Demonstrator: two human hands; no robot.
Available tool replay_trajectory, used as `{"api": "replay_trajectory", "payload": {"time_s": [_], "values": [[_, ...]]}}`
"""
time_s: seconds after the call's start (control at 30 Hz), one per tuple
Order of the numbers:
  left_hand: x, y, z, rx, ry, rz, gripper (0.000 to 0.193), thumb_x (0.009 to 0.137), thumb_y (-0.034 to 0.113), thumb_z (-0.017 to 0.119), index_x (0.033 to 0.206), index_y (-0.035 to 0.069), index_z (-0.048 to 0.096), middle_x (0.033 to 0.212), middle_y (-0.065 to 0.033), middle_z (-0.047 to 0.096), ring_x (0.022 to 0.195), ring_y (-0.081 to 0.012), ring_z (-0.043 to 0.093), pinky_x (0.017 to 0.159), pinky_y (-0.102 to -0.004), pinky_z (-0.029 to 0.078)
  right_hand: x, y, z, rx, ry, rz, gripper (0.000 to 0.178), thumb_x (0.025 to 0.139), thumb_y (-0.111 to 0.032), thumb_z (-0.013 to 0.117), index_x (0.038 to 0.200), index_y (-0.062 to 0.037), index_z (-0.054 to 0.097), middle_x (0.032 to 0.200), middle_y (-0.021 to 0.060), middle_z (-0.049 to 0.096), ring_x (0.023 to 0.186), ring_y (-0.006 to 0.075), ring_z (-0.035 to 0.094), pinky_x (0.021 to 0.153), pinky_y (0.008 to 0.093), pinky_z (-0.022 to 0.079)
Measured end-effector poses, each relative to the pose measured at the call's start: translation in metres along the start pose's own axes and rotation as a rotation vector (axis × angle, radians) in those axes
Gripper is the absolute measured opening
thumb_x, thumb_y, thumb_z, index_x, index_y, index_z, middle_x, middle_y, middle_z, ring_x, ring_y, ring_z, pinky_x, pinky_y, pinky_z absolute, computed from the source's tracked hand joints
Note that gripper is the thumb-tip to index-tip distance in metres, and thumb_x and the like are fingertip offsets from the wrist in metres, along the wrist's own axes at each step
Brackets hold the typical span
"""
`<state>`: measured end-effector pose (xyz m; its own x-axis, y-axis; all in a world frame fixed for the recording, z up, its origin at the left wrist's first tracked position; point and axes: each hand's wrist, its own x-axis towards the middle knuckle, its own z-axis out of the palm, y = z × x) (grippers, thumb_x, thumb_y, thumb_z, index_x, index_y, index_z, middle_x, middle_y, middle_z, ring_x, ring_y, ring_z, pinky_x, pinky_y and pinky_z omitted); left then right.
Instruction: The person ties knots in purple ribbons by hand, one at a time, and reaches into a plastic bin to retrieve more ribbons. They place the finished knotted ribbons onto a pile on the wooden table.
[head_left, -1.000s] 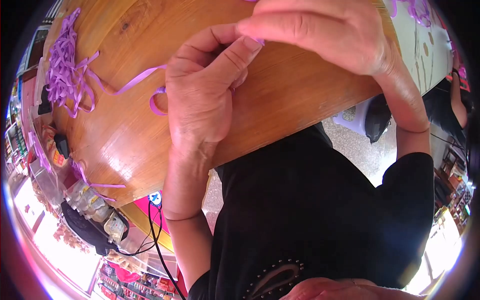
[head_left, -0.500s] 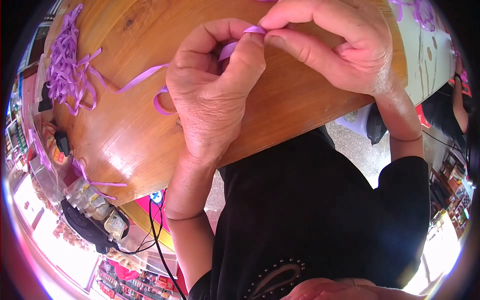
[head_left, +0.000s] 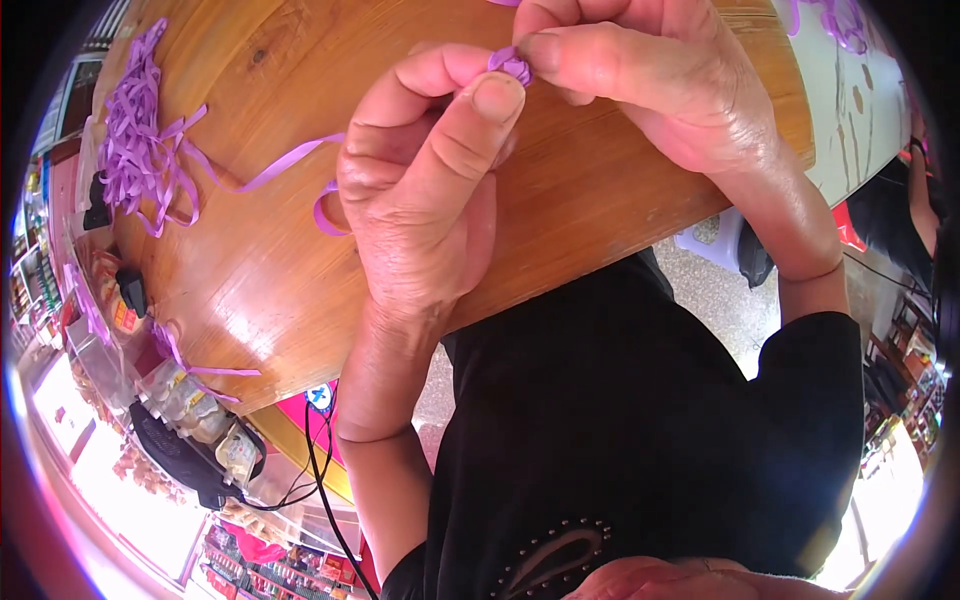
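Note:
A small folded bunch of purple ribbon (head_left: 511,66) is pinched between the thumb and index finger of my left hand (head_left: 420,190). My right hand (head_left: 660,85) touches the same bunch from the right, its thumb and fingertips closed on the edge of it. From behind my left hand a strip of the ribbon (head_left: 285,163) runs left across the wooden table (head_left: 270,240) toward a tangled pile of purple ribbon (head_left: 135,130). A loop of ribbon (head_left: 326,212) shows beside my left wrist. What lies inside my left palm is hidden.
Short purple ribbon ends (head_left: 215,372) lie at the table's lower left edge. Beyond that edge are a dark mesh bag (head_left: 175,445), clear packages (head_left: 195,400) and a black cable (head_left: 318,470). A pale surface (head_left: 850,110) with more purple ribbon (head_left: 845,25) adjoins at the upper right.
The ribbon between my fingertips has gone from a flat band over the left thumb to a compact folded bunch. My right thumb has moved up onto it, and its fingers have curled in.

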<state>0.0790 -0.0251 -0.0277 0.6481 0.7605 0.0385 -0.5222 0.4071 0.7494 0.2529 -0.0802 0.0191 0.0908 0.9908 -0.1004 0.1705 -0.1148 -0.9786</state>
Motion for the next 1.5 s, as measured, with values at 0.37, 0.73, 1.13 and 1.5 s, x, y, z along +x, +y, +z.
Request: {"api": "replay_trajectory", "payload": {"time_s": [0.37, 0.73, 1.13, 1.5], "values": [[0.004, 0.000, 0.000, -0.149, -0.019, -0.056, 0.016, 0.087, -0.001, 0.065, 0.103, 0.001, 0.065, 0.093, -0.0034, 0.066, 0.069, -0.0068, 0.049, 0.060, -0.0220, 0.039, 0.030, 0.032, 0.004, -0.014, 0.064, -1.280, 0.009, 0.085, -0.005, 0.066, 0.094, -0.0023, 0.064, 0.083, 0.0078, 0.065, 0.075, 0.0150, 0.063, 0.066, 0.0202, 0.048], [0.001, 0.005, 0.000, 0.091, 0.053, -0.006, 0.015, 0.093, 0.006, 0.057, 0.105, 0.003, 0.064, 0.069, 0.0060, 0.047, 0.058, -0.0048, 0.032, 0.058, -0.0200, 0.033, -0.004, -0.001, 0.007, -0.371, 0.186, -0.639, 0.017, 0.079, 0.003, 0.067, 0.095, -0.0012, 0.066, 0.079, 0.0075, 0.063, 0.064, 0.0178, 0.059, 0.055, 0.0271, 0.043], [0.004, 0.007, 0.007, 0.154, 0.055, -0.082, 0.014, 0.091, 0.005, 0.057, 0.103, -0.001, 0.063, 0.069, 0.0029, 0.048, 0.058, -0.0074, 0.034, 0.056, -0.0238, 0.029, -0.005, -0.011, -0.012, -0.252, 0.065, -0.498, 0.018, 0.077, -0.002, 0.075, 0.094, -0.0024, 0.069, 0.083, 0.0074, 0.065, 0.074, 0.0186, 0.062, 0.062, 0.0275, 0.047], [0.002, 0.006, 0.003, 0.147, 0.077, -0.159, 0.018, 0.092, 0.005, 0.057, 0.108, -0.002, 0.062, 0.080, -0.0012, 0.056, 0.062, -0.0077, 0.038, 0.057, -0.0235, 0.030, 0.031, 0.033, -0.012, -0.292, 0.067, -0.943, 0.014, 0.075, 0.004, 0.070, 0.086, -0.0036, 0.066, 0.082, 0.0065, 0.061, 0.071, 0.0181, 0.061, 0.060, 0.0251, 0.047]]}}
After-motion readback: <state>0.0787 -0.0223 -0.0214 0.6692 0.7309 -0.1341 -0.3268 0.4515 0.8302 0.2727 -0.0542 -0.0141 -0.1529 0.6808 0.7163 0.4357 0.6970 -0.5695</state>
